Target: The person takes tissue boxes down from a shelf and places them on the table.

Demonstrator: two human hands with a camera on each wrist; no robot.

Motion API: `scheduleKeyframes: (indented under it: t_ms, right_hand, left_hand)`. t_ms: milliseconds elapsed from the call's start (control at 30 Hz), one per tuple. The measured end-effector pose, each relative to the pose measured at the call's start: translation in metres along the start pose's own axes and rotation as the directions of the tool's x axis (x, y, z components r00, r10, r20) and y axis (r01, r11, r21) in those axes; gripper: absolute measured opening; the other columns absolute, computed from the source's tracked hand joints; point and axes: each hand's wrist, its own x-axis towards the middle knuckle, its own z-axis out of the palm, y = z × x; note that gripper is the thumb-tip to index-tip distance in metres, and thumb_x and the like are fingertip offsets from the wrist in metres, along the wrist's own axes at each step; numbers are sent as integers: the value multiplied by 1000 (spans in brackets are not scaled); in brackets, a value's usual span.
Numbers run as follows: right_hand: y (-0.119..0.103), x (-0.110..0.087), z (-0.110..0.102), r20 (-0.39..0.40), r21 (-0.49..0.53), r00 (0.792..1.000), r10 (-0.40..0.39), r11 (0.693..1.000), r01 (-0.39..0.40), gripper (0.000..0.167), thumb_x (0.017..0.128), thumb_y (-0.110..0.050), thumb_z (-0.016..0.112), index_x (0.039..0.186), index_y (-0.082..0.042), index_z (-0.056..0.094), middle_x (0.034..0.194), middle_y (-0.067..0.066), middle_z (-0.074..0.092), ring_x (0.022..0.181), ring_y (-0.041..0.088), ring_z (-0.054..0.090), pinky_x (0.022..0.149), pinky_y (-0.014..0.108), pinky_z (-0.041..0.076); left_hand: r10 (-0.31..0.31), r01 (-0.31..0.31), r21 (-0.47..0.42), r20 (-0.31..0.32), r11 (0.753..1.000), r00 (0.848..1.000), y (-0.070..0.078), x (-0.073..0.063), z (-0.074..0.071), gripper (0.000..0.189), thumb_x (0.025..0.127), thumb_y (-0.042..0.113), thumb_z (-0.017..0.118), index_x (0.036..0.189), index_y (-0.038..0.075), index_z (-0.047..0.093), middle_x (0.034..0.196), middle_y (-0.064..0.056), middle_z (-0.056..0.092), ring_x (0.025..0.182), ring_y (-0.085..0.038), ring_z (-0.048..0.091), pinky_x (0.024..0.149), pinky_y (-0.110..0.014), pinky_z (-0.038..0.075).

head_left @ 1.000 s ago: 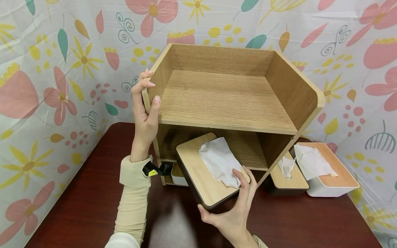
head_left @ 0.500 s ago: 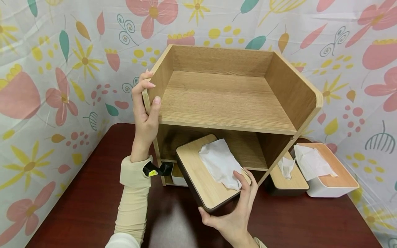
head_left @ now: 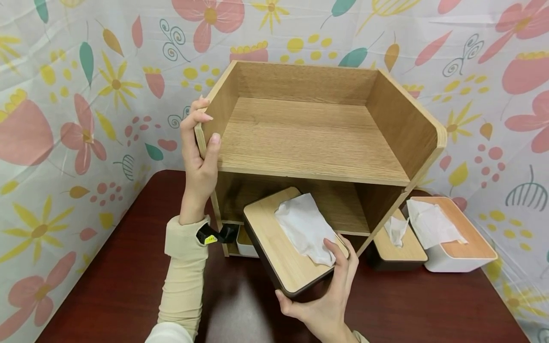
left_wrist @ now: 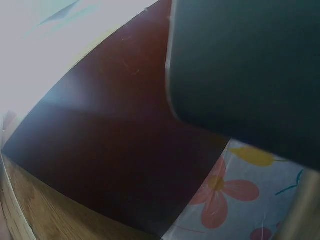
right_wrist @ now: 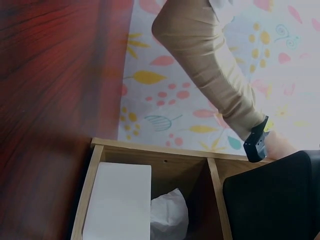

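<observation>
In the head view, my left hand grips the left side panel of a wooden desktop shelf, fingers over its edge and thumb on the inner side. My right hand holds the near right corner of a dark tissue box with a pale wood lid. This box is tilted before the shelf's middle compartment, its far end at the opening. A white tissue sticks out of its lid. Its dark side shows in the right wrist view. A large dark surface fills the left wrist view's upper right.
A white box with tissue beside it sits in the shelf's lower compartment. Right of the shelf stand a smaller dark tissue box and a white tissue box. The table is dark red. Flowered cloth hangs behind.
The right hand and the tissue box have shifted very slightly down and to the right. The left hand keeps its hold on the shelf.
</observation>
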Motion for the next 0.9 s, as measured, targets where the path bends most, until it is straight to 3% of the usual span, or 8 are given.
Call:
scheduleKeyframes:
  t_ms: [533,733,900]
  right_hand:
    - [-4,0,-3,-8,-2,1000,-23,1000,23,102,60,-58,79,121,16,45,121,37,38,127,22,34,102,21,30]
    - [-7,2,-3,-14,4,999,-48,999,48,100,61,-58,78,119,17,45,120,38,39,129,25,34,103,22,30]
    - [-10,2,-4,-13,2,999,-49,999,49,100,63,-60,77,118,17,45,121,38,39,129,24,34,103,22,30]
  left_hand:
    - [-8,8,-7,-1,1000,1000,0,0,-1,30,88,10,45,112,-8,40,134,0,44,140,-29,33,118,-46,25]
    - [-11,11,-6,7,1000,1000,0,1,0,30,88,11,45,112,-7,40,134,0,44,135,-29,36,113,-44,32]
    - [-6,6,-3,1,1000,1000,0,0,0,30,88,10,45,112,-8,40,134,0,44,139,-29,33,118,-46,25]
